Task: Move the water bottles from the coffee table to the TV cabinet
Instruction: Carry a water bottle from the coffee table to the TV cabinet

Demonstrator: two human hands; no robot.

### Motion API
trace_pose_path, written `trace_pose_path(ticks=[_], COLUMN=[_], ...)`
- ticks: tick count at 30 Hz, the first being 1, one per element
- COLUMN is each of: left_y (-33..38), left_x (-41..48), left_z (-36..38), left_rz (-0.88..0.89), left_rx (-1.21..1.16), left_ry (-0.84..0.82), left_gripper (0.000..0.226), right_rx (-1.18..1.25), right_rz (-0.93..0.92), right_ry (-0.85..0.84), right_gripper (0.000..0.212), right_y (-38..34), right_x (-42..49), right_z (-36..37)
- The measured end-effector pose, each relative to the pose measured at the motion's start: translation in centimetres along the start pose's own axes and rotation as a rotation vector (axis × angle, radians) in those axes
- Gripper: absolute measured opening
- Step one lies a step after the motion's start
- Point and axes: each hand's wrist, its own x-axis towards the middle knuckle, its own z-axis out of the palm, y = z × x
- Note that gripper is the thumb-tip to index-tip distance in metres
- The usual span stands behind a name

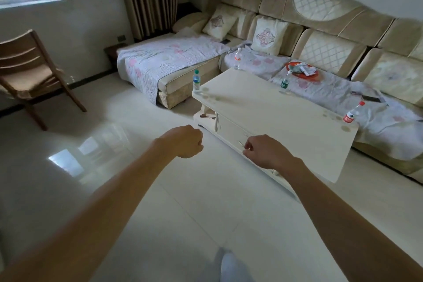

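Water bottles (196, 80) on coffee table (270, 119) – farthest blurry; L hand (185, 142), R hand (263, 152) fingers (247, 147) curled, empty

The table (263, 107) has a smooth cream top with a faint sheen and dull ring marks. The bottles (196, 80) on it are clear plastic. Around the table the floor (114, 144) is glossy polished tile. Behind the table, the sofa (320, 11) is quilted cloth under a thin printed cover (164, 55). Left of the table, the chair (29, 68) is matt wood.
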Motion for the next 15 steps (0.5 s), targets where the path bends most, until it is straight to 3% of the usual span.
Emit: trace_pose_path(ticks=[15], left_y=[-7.0], left_x=[20.8], left_z=[-8.1], left_rz=[-0.045], left_rx=[0.016], left_ry=[-0.035], left_gripper=[0.034], right_rx=[-0.011], right_rz=[-0.088], right_ry=[-0.009], right_gripper=[0.029], right_y=[0.6], right_x=[25.3], right_z=[-5.2])
